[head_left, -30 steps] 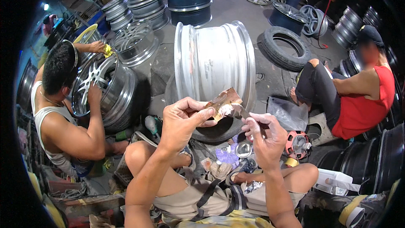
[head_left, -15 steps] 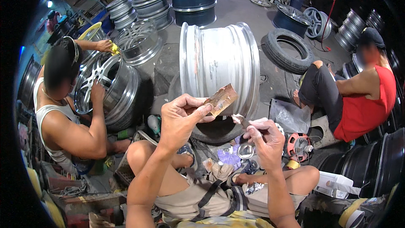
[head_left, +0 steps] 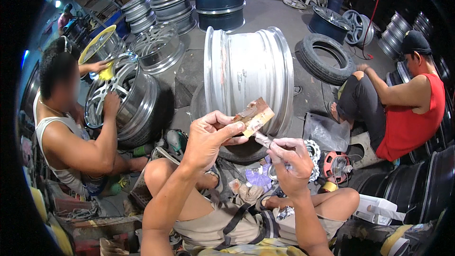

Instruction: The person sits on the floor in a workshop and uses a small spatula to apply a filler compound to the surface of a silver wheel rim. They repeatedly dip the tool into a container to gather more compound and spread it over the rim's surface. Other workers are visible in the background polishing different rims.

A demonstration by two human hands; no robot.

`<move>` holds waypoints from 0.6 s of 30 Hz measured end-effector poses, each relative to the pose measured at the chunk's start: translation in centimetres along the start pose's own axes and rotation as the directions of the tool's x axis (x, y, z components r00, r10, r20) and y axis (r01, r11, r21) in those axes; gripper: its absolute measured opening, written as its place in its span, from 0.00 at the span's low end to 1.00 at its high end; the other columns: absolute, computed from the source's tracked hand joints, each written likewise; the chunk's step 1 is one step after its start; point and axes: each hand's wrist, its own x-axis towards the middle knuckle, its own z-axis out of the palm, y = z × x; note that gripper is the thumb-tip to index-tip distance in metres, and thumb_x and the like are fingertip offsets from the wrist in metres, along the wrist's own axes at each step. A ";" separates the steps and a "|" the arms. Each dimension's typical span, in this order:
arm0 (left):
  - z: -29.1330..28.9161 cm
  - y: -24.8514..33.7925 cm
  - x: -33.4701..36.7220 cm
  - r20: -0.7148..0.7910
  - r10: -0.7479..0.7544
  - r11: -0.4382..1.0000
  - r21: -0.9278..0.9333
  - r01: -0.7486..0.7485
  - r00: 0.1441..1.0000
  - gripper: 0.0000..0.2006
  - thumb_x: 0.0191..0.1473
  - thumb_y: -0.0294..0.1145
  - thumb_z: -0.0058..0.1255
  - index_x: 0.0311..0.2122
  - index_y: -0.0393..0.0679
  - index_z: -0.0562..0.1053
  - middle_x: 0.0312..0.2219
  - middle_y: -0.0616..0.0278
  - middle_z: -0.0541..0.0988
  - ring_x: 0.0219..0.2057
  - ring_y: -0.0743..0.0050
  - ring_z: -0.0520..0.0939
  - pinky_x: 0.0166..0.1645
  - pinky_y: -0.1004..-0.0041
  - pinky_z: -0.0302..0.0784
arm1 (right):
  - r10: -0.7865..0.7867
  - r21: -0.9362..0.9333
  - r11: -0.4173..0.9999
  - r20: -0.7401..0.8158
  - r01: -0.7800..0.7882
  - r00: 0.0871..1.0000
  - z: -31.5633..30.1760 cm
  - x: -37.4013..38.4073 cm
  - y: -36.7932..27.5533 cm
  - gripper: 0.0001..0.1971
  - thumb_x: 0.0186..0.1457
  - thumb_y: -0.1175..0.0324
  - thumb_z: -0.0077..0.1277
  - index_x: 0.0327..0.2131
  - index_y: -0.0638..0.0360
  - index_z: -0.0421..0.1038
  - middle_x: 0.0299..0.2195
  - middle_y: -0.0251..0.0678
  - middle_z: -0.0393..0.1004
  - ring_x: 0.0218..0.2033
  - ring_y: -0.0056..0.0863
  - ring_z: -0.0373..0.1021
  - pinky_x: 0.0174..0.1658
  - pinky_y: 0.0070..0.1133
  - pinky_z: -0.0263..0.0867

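Between the thumb and fingers of my left hand (head_left: 208,140) is a small flat brown board (head_left: 255,116), stained and smeared with pale paste. My right hand (head_left: 291,161) pinches a narrow, flat spatula (head_left: 264,141) with whitish paste on it. Its tip is close to the board's lower edge; whether they touch I cannot tell. Whitish residue coats the fingers of my right hand. Just beyond both hands, a bare silver wheel rim (head_left: 246,66) stands with its barrel facing me, above a dark tyre (head_left: 241,152).
At left a person in a white tank top rubs a spoked wheel (head_left: 111,90) with a yellow cloth (head_left: 107,72). A person in a red top (head_left: 412,118) sits at right. A loose tyre (head_left: 327,58), stacked rims (head_left: 166,0) and a plastic bag (head_left: 324,130) lie around.
My left hand has shifted slightly right and down, tilting the board. The spatula has come leftward to the board's edge. The person at left has moved the yellow cloth along the wheel.
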 end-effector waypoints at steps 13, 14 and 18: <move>1.3 -0.1 -0.2 0.068 -0.121 0.983 -0.130 0.129 0.990 0.05 0.56 0.21 0.58 0.32 0.41 0.72 0.35 0.56 0.82 0.36 0.71 0.85 0.39 0.71 0.89 | 0.614 0.735 0.366 0.271 -0.571 0.741 1.1 1.1 0.3 0.07 0.60 0.73 0.57 0.39 0.66 0.71 0.31 0.43 0.80 0.28 0.24 0.78 0.29 0.19 0.76; 1.2 -0.3 -0.1 0.060 -0.112 0.986 -0.120 0.118 0.992 0.05 0.56 0.21 0.58 0.32 0.41 0.72 0.35 0.56 0.82 0.36 0.70 0.86 0.39 0.71 0.89 | 0.637 0.712 0.374 0.269 -0.594 0.723 1.1 1.0 0.2 0.08 0.61 0.73 0.57 0.40 0.66 0.72 0.31 0.42 0.80 0.28 0.24 0.77 0.29 0.19 0.76; 0.8 -0.4 0.0 0.021 -0.042 0.996 -0.081 0.043 0.999 0.04 0.56 0.20 0.59 0.32 0.39 0.74 0.35 0.55 0.82 0.36 0.71 0.86 0.39 0.70 0.89 | 0.627 0.625 0.485 0.239 -0.612 0.741 0.9 -0.7 0.8 0.08 0.61 0.74 0.56 0.42 0.68 0.75 0.32 0.41 0.80 0.28 0.23 0.77 0.31 0.19 0.75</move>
